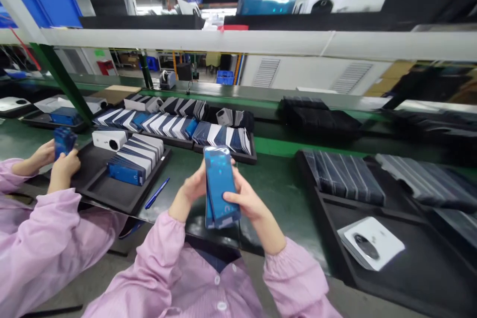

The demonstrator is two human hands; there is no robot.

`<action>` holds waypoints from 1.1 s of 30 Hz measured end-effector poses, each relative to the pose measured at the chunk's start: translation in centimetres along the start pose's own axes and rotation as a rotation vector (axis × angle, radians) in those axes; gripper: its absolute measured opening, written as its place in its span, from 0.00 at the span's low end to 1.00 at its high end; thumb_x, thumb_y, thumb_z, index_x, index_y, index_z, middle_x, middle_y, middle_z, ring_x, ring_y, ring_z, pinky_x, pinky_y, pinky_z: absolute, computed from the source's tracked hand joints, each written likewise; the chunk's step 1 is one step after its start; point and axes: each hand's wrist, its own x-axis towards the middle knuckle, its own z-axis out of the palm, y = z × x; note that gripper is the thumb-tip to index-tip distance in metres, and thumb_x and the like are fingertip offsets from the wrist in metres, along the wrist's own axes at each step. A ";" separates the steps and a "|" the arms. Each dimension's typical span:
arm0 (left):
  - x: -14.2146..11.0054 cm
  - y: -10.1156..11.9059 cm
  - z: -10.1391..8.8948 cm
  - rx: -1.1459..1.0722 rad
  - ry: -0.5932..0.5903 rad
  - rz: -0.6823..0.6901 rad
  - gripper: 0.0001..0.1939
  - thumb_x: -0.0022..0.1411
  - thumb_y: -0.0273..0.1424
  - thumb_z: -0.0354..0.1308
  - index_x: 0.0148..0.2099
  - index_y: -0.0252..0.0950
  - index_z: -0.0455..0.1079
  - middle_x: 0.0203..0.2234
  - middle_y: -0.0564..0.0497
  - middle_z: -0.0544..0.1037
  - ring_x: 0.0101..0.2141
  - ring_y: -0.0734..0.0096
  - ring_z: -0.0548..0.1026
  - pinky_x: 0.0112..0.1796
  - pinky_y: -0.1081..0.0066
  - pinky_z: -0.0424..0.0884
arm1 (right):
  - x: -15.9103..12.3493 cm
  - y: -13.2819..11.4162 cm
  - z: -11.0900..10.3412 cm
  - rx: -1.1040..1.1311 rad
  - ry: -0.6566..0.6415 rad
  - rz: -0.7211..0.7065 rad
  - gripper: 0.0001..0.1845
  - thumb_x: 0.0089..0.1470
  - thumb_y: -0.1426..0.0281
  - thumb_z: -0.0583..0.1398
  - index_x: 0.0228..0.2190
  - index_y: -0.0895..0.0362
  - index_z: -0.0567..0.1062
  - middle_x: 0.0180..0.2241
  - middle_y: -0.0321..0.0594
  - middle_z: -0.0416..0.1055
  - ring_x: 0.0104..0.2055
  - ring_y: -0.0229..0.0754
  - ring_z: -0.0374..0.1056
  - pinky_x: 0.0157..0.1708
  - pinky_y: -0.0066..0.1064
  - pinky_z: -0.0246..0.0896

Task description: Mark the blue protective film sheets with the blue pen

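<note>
Pink sleeves (208, 278) frame a worker's two hands clamped on a blue-filmed phone panel (219, 186) above a green workbench (276, 194).

Seen from the head camera, the left hand (194, 191) grips the panel's left edge while the right hand (248, 203) closes on its right edge, thumb across the face. A blue pen (157, 193) lies just beside a black tray (112, 191) of stacked panels; a co-worker's hands (55, 159) hold another blue piece at far left.
</note>
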 end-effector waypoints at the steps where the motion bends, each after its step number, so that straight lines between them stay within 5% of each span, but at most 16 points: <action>1: -0.2 -0.8 0.0 -0.062 -0.036 -0.021 0.57 0.47 0.65 0.59 0.72 0.44 0.48 0.60 0.38 0.69 0.61 0.41 0.66 0.57 0.43 0.63 | 0.2 0.9 -0.1 0.027 -0.029 0.026 0.45 0.40 0.65 0.75 0.58 0.50 0.67 0.52 0.43 0.72 0.49 0.49 0.72 0.46 0.35 0.71; 4: -0.4 -3.3 -0.1 -0.354 -0.100 -0.140 0.54 0.44 0.56 0.67 0.69 0.44 0.55 0.57 0.39 0.73 0.59 0.42 0.69 0.57 0.46 0.64 | 0.9 3.2 -0.9 0.083 -0.054 0.084 0.43 0.40 0.62 0.76 0.56 0.49 0.67 0.49 0.42 0.73 0.45 0.46 0.73 0.43 0.34 0.71; 7: 0.3 -5.4 -0.8 -0.530 -0.025 -0.309 0.40 0.44 0.51 0.69 0.55 0.33 0.71 0.51 0.35 0.77 0.55 0.40 0.73 0.56 0.49 0.66 | 1.6 4.2 -2.1 -0.001 -0.013 0.199 0.45 0.38 0.54 0.76 0.54 0.51 0.67 0.47 0.43 0.74 0.46 0.46 0.73 0.45 0.35 0.70; 10: 2.0 -6.9 -1.7 -0.604 0.108 -0.341 0.34 0.41 0.47 0.71 0.47 0.31 0.75 0.44 0.38 0.80 0.50 0.46 0.76 0.56 0.52 0.67 | 2.5 3.7 -3.8 -0.199 -0.007 0.346 0.45 0.36 0.40 0.71 0.49 0.55 0.71 0.45 0.45 0.75 0.46 0.47 0.74 0.49 0.37 0.69; 13: 3.9 -7.9 -2.5 -0.646 0.216 -0.308 0.29 0.45 0.49 0.68 0.44 0.34 0.75 0.37 0.45 0.80 0.42 0.58 0.79 0.54 0.57 0.69 | 4.6 1.7 -6.9 -0.372 -0.037 0.448 0.42 0.41 0.34 0.64 0.41 0.59 0.76 0.36 0.47 0.77 0.36 0.47 0.76 0.41 0.38 0.72; 17: 5.0 -9.4 -2.8 -0.611 0.313 -0.307 0.29 0.55 0.54 0.57 0.48 0.37 0.73 0.37 0.47 0.78 0.41 0.64 0.78 0.55 0.57 0.69 | 11.8 -2.6 -13.0 -0.738 0.041 0.506 0.32 0.55 0.42 0.61 0.31 0.62 0.78 0.25 0.44 0.75 0.24 0.41 0.72 0.28 0.32 0.69; 20: 4.5 -11.3 -2.2 -0.404 0.190 -0.321 0.33 0.59 0.60 0.46 0.52 0.44 0.74 0.40 0.46 0.79 0.45 0.56 0.79 0.55 0.50 0.69 | 19.8 -5.2 -17.3 -1.045 0.248 0.397 0.19 0.64 0.56 0.61 0.38 0.61 0.77 0.33 0.43 0.76 0.33 0.41 0.74 0.36 0.33 0.71; 22: 4.0 -12.5 -1.3 -0.338 0.059 -0.302 0.28 0.56 0.60 0.50 0.47 0.52 0.78 0.40 0.48 0.80 0.45 0.48 0.79 0.50 0.46 0.71 | 24.9 -5.9 -19.3 -1.222 0.340 0.349 0.14 0.65 0.62 0.61 0.43 0.60 0.75 0.43 0.44 0.74 0.42 0.44 0.73 0.44 0.39 0.71; 25: 3.6 -13.0 -0.1 -0.399 -0.046 -0.317 0.18 0.50 0.51 0.62 0.46 0.67 0.76 0.40 0.57 0.81 0.45 0.44 0.79 0.44 0.46 0.73 | 30.8 -5.0 -20.9 -1.438 0.399 0.356 0.14 0.64 0.64 0.62 0.47 0.59 0.74 0.50 0.46 0.71 0.50 0.48 0.70 0.50 0.45 0.69; 27: 3.4 -12.7 0.4 -0.470 -0.038 -0.356 0.26 0.48 0.46 0.65 0.50 0.76 0.69 0.40 0.62 0.81 0.46 0.46 0.79 0.44 0.48 0.72 | 33.4 -3.7 -21.4 -1.552 0.418 0.389 0.16 0.64 0.64 0.63 0.49 0.60 0.74 0.51 0.47 0.70 0.52 0.50 0.69 0.52 0.48 0.68; 33: 3.3 -13.4 0.6 -0.533 0.059 -0.453 0.35 0.45 0.44 0.64 0.56 0.75 0.63 0.40 0.56 0.81 0.46 0.42 0.79 0.46 0.42 0.68 | 36.8 -0.7 -22.6 -1.746 0.468 0.426 0.18 0.63 0.63 0.63 0.50 0.60 0.73 0.52 0.47 0.70 0.52 0.50 0.69 0.51 0.49 0.68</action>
